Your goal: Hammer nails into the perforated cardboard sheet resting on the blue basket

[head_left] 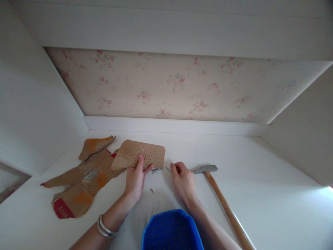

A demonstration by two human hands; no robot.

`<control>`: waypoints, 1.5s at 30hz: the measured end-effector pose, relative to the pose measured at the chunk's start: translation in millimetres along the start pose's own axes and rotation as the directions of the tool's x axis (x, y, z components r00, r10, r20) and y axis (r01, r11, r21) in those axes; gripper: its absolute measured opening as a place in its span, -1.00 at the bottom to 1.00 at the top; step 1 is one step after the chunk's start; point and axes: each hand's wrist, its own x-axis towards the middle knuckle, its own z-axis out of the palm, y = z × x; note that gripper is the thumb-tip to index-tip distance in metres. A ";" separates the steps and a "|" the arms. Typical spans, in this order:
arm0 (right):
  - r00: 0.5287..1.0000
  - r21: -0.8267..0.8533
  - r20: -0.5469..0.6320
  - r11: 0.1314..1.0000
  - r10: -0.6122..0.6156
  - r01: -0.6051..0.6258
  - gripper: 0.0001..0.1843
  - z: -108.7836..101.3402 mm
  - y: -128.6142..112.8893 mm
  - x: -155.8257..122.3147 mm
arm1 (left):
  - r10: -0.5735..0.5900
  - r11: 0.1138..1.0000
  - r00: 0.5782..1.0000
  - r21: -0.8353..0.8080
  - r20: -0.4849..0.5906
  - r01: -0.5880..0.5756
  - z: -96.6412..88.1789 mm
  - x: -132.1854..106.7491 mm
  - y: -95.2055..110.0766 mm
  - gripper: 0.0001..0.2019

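My left hand (135,180) grips a piece of brown cardboard (140,154) by its lower edge, thumb on top. The cardboard is punched with many small holes, and a small white spot shows near its middle. Several metal nails (156,170) lie by its lower right edge. My right hand (183,180) is closed in a pinch just right of the cardboard, with a thin nail (168,169) poking out at the fingertips. Beyond the right hand lies a hammer (223,201), its grey head partly hidden by the hand and its wooden handle running toward me.
A blue plastic basket (146,233) stands close to me between my forearms. Torn cardboard (80,187) with orange and red patches lies at left. A brown scrap (151,190) and dark marks are on the white surface (260,180). White panels and a floral wall (161,86) enclose it.
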 end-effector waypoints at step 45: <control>0.974 0.485 0.037 0.856 -0.223 0.177 -0.78 -3.7 -12.9 -23.2 | 0.093 0.823 0.683 0.330 0.724 -0.462 -16.7 -21.2 -8.1 -0.68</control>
